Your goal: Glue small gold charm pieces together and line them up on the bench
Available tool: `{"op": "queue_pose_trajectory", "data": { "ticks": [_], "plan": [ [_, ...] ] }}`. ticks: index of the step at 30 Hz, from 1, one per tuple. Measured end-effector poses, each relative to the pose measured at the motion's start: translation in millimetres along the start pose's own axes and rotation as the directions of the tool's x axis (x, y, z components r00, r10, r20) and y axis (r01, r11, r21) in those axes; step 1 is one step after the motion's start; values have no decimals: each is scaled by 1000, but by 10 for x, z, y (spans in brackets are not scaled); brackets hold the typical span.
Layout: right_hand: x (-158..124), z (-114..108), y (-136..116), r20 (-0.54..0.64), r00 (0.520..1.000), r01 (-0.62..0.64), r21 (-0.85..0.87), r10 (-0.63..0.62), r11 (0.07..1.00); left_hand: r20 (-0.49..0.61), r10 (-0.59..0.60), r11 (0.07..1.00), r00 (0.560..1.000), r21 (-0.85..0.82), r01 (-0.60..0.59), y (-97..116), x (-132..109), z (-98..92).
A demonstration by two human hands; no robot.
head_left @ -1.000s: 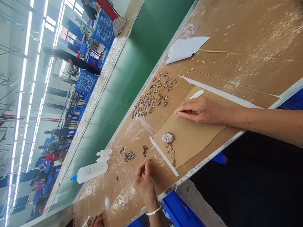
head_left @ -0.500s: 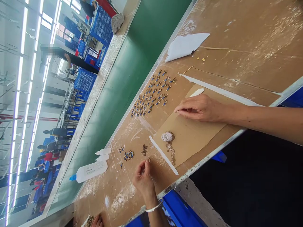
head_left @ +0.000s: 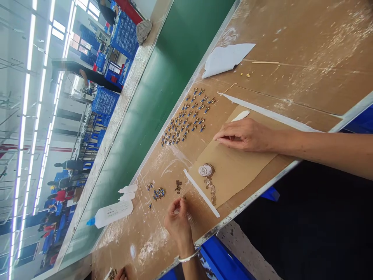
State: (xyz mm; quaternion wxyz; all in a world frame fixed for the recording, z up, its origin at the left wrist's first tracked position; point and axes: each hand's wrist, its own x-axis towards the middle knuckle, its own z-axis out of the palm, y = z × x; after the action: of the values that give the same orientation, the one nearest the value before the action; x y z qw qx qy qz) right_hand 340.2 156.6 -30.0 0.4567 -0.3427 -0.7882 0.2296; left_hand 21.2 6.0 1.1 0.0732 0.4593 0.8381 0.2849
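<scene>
My left hand (head_left: 178, 223), with a bracelet at its wrist, pinches a small brass-coloured piece (head_left: 183, 198) between thumb and fingertips. It is beside a little pile of dark brass pieces (head_left: 178, 186) and a heap of blue-and-gold pieces (head_left: 159, 193). My right hand (head_left: 243, 135) rests over a brown sheet (head_left: 239, 171), fingertips pressed together; what they hold is too small to make out. A white oval piece (head_left: 241, 115) lies right by its knuckles. A small round pot (head_left: 206, 170) stands on the sheet, between my hands. Many blue-and-gold pieces (head_left: 189, 113) stand spread out beyond the sheet.
White bottles (head_left: 113, 213) lie near the table's far edge. White paper (head_left: 227, 59) and thin sticks (head_left: 265, 62) are on the worn brown table (head_left: 314, 35). Another person's hand (head_left: 121, 274) shows at the bottom edge. Blue crates (head_left: 105, 102) and people are in the background.
The view has shifted very slightly. Both hands keep almost the same place and the same pinched pose.
</scene>
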Motion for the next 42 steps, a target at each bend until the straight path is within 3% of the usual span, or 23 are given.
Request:
{"op": "queue_pose_trajectory", "data": {
  "ticks": [2, 4, 7, 9, 14, 18, 21, 25, 29, 39, 42],
  "plan": [
    [5, 1, 1, -20, 1000, 6, 20, -6, 1000, 33, -43, 999, 999, -9, 43, 105, -23, 66],
    [12, 6, -1, -48, 999, 21, 45, -19, 999, -2, -96, 993, 995, -64, 95, 188, -50, 52],
    [22, 19, -7, -77, 996, 50, 75, -44, 996, -90, -186, 945, 978, -290, 153, 310, -36, 16],
    [27, 34, -6, -102, 993, 75, 90, -66, 993, -89, -201, 893, 976, -426, 145, 419, 39, 27],
    [42, 70, 24, -144, 987, 83, 125, -65, 989, 88, -51, 862, 995, -499, 88, 848, 420, 156],
    [54, 47, 10, -101, 995, 26, 114, -14, 993, 318, 161, 888, 934, -460, 3, 1214, 770, 363],
    [53, 6, -34, -71, 997, 4, 73, 2, 997, 370, 243, 888, 897, -458, -52, 1384, 976, 589],
    [46, 4, -35, -46, 999, -7, 38, 9, 999, 394, 273, 898, 878, -430, -86, 1461, 1141, 887],
    [46, 60, 21, -22, 1000, -3, 38, 4, 999, 417, 262, 914, 870, -396, -86, 1465, 1202, 1063],
    [63, 35, -8, -18, 1000, 7, 34, -6, 999, 408, 277, 926, 870, -355, -129, 1479, 1230, 1194],
    [61, 37, -7, -12, 1000, 24, 23, -24, 999, 377, 296, 922, 878, -353, -159, 1508, 1219, 1154]
  ]
}}
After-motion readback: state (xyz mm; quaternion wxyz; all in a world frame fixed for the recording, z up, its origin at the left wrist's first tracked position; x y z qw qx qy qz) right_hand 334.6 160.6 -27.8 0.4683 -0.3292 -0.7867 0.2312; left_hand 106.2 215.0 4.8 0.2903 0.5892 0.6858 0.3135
